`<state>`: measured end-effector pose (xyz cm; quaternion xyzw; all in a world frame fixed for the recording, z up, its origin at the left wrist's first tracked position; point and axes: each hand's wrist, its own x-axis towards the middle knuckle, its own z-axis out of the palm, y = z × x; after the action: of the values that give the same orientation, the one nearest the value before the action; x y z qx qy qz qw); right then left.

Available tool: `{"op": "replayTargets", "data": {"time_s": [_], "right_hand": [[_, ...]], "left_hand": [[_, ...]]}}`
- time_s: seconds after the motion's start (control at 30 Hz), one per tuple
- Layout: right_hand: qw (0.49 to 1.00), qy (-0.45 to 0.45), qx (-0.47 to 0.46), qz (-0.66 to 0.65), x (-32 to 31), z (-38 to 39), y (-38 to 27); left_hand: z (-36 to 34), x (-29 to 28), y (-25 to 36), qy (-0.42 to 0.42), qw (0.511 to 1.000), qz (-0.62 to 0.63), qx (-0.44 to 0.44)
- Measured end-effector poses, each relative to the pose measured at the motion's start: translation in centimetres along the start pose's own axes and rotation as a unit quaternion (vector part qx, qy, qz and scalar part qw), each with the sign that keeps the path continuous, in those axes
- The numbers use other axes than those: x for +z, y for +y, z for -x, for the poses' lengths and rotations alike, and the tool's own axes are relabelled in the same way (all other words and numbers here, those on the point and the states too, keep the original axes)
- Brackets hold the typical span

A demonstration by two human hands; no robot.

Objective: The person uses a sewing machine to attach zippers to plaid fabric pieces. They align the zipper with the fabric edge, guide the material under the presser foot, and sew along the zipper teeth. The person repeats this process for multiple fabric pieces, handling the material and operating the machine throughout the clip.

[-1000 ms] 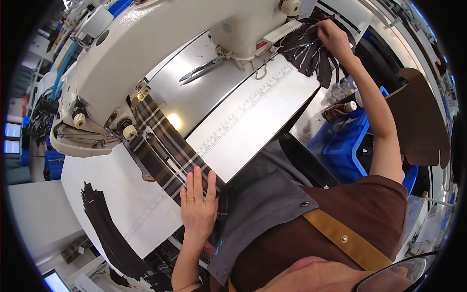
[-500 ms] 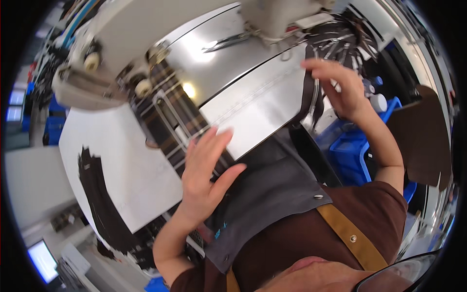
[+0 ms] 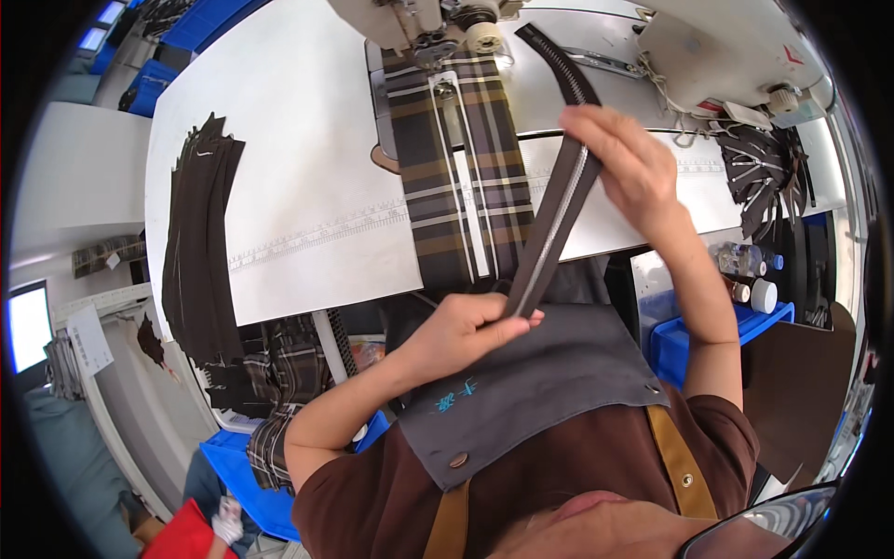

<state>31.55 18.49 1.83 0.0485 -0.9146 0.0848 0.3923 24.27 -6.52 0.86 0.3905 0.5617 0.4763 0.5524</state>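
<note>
1. Left hand (image 3: pixel 466 326) is pinching the lower end of the dark zipper (image 3: pixel 554 214); right hand (image 3: pixel 624 163) is gripping its upper part, centre frame.
2. Judging: aligning step; next, laying it onto the plaid fabric (image 3: pixel 456 177) under the sewing machine (image 3: pixel 438 19), upper centre.

white worktable (image 3: pixel 279 186) — brightly lit | blue bins (image 3: pixel 708 335) below its right edge | lit screen (image 3: pixel 28 326) far left of it

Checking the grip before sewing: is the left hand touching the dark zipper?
Touching. The head view shows the left hand pinching the lower end of the dark zipper between thumb and fingers.
</note>
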Motion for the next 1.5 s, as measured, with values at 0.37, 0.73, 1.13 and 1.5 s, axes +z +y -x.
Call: {"op": "replayTargets", "data": {"time_s": [0.37, 0.73, 1.13, 1.5], "right_hand": [[0.977, -0.104, 0.006, -0.187, 4.2, 0.1, -4.9], [0.950, -0.121, 0.063, -0.279, 4.8, -0.5, -3.8], [0.936, -0.152, 0.088, -0.306, 4.3, -0.7, -3.9], [0.947, -0.038, -0.140, -0.287, 1.5, -5.9, -6.1]], "left_hand": [[0.7, -2.0, 2.4, -0.013, 0.969, 0.238, -0.064], [-8.3, -14.6, 1.8, 0.225, 0.721, -0.598, 0.269], [-9.2, -14.1, 0.6, 0.246, 0.676, -0.644, 0.262], [-9.1, -14.1, 0.2, 0.265, 0.716, -0.600, 0.241]]}}
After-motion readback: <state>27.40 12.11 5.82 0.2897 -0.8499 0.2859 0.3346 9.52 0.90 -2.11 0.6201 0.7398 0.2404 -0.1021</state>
